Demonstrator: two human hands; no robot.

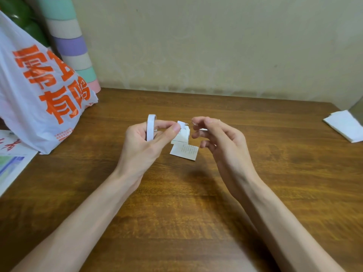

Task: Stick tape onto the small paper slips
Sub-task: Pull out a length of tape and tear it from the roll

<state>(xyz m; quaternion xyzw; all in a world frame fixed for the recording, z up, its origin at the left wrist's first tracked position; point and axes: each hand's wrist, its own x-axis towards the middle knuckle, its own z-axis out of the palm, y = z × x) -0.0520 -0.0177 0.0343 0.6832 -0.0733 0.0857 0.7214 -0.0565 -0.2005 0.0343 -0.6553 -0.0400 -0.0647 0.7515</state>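
A thin white tape roll [150,127] stands upright around the fingers of my left hand [145,142]. That hand's thumb and forefinger pinch the loose white tape end [181,124]. My right hand [218,138] hovers just right of the tape end with its fingers loosely curled and nothing held. Below and between the hands, a small stack of paper slips [181,137] lies on the wooden table [196,203]. One printed slip [184,151] lies flat in front of the stack.
A white plastic bag with orange lettering [39,91] stands at the back left beside a striped pastel cylinder [68,42]. Printed papers [11,160] lie at the left edge. A white folded sheet [345,126] sits at the far right edge.
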